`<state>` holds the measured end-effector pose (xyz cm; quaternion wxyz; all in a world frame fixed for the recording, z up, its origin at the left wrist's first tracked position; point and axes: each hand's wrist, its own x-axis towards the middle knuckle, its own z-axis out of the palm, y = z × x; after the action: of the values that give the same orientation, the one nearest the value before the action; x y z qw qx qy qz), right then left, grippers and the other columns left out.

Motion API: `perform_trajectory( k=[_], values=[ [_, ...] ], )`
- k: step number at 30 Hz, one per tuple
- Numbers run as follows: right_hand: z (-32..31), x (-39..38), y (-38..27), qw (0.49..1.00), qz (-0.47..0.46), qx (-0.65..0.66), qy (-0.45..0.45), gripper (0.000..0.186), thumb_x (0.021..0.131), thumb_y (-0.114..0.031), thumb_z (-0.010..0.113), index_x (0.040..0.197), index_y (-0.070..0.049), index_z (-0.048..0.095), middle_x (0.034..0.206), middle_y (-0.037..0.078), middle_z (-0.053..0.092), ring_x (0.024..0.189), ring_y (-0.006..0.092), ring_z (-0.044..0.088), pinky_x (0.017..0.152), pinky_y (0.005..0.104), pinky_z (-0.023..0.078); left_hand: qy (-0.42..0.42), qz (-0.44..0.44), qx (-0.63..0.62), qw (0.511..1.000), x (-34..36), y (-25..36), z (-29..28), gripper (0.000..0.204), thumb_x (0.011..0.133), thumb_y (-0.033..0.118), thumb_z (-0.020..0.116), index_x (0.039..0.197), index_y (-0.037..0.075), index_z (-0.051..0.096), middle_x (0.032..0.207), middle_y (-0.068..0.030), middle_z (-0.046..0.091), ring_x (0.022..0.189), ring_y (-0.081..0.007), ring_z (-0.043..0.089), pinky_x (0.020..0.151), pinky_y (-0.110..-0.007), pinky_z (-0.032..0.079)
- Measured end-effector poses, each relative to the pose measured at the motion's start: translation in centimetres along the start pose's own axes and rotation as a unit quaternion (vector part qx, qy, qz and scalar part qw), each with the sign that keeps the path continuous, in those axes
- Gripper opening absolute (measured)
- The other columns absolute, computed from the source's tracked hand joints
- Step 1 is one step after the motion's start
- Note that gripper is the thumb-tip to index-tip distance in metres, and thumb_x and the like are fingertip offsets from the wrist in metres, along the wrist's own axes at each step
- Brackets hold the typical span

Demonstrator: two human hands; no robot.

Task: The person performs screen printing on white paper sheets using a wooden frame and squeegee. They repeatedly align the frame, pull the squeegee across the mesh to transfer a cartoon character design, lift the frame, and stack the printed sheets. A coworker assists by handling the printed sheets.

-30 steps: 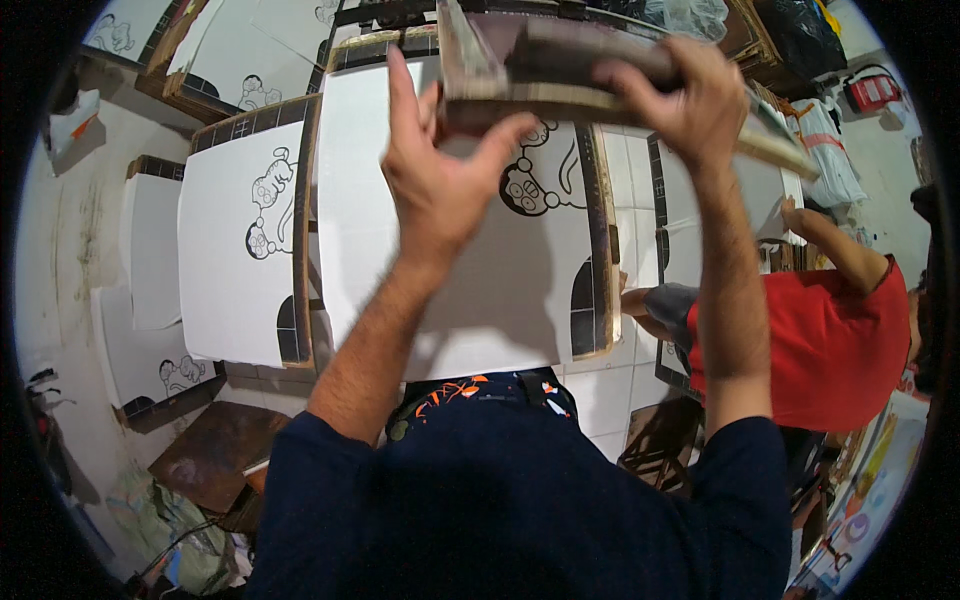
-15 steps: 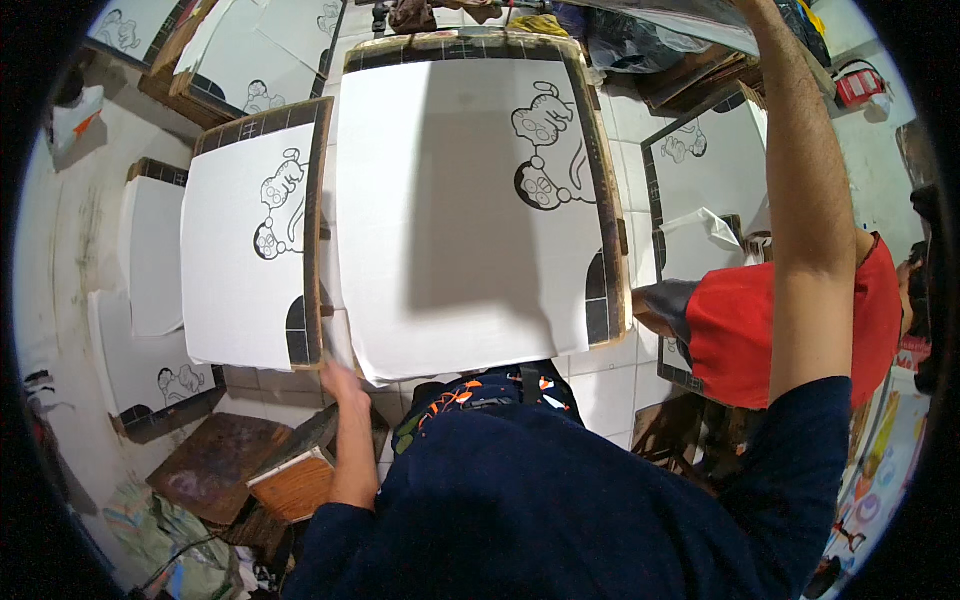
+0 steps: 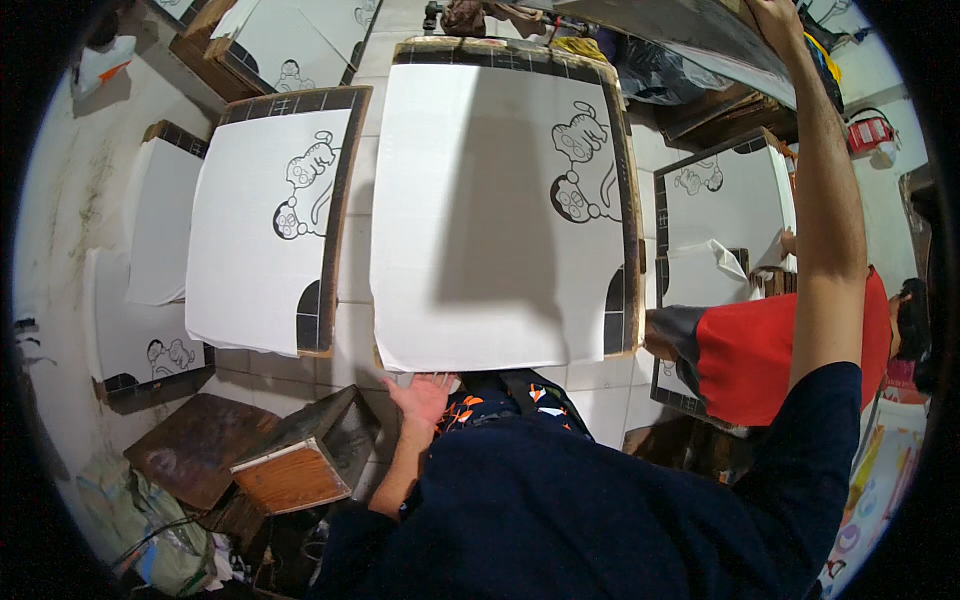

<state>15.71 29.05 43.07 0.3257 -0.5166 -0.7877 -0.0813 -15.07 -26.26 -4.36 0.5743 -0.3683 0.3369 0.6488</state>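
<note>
Your left hand (image 3: 420,398), palm up with fingers spread, is at the lower edge of the white sheet (image 3: 480,225), contact unclear. Your right hand (image 3: 776,24) curls round the tilted panel (image 3: 690,45), upper right. The sheet lies mid-picture, partly shaded, black cartoon print (image 3: 580,165) at right.

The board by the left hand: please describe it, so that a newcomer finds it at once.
Beyond the dark blue shirt, the large board lies in the middle, its near edge by the open left hand. It bears a white sheet with a cartoon; unlike its neighbours, it has a broad grey shadow across it.
</note>
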Motion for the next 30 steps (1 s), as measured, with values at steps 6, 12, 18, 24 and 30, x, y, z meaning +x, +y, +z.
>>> perform_trajectory(
  k=[6,12,18,24,30],
  values=[
    [0.0,0.4,0.4,0.999,0.029,-0.022,-0.002,0.060,0.084,-0.063,0.075,0.066,-0.007,0.065,0.056,-0.001,0.050,0.056,0.0109,0.047,0.053,0.0347,0.036,-0.014,-0.028,-0.011,0.999,0.0,0.1,-0.4,0.123,0.081,0.098,0.028,0.157,0.002,0.033,0.166,-0.0150,0.031,0.153,-0.0350,0.026,0.125,-0.056,0.019],
    [0.5,1.5,3.3,0.996,-0.052,-0.033,-0.067,0.084,0.082,-0.082,0.062,0.121,-0.009,0.076,0.108,0.015,0.076,0.100,0.0297,0.071,0.092,0.0412,0.052,-0.085,0.012,0.033,0.996,0.9,1.8,-0.2,0.125,0.081,0.099,0.024,0.160,0.002,0.029,0.167,-0.0152,0.029,0.155,-0.0340,0.024,0.125,-0.056,0.016],
    [1.5,4.9,9.4,0.987,0.036,-0.112,-0.106,0.095,0.086,-0.083,0.052,0.140,-0.006,0.065,0.137,0.020,0.065,0.129,0.0344,0.060,0.111,0.0443,0.045,-0.015,0.082,0.203,0.976,4.8,5.0,-1.9,0.122,0.086,0.093,0.030,0.160,-0.004,0.022,0.163,-0.0210,0.034,0.150,-0.0365,0.033,0.122,-0.057,0.023],
    [4.4,8.9,16.6,0.997,-0.035,-0.033,-0.059,0.070,0.097,-0.073,0.047,0.145,-0.023,0.063,0.120,0.015,0.070,0.112,0.0263,0.064,0.102,0.0395,0.047,0.207,0.262,0.680,0.653,6.9,9.3,-11.6,0.057,0.098,0.052,0.057,0.114,0.000,0.072,0.105,-0.0209,0.074,0.103,-0.0341,0.070,0.089,-0.046,0.051],
    [3.9,10.7,15.3,0.985,-0.145,-0.083,-0.032,0.047,0.106,-0.056,0.046,0.141,-0.026,0.057,0.106,0.011,0.067,0.095,0.0218,0.060,0.092,0.0362,0.046,0.320,0.184,0.667,0.647,4.8,10.0,-19.9,0.052,0.093,0.041,0.069,0.125,0.000,0.070,0.125,-0.0215,0.071,0.121,-0.0382,0.065,0.100,-0.046,0.051]
  ],
)
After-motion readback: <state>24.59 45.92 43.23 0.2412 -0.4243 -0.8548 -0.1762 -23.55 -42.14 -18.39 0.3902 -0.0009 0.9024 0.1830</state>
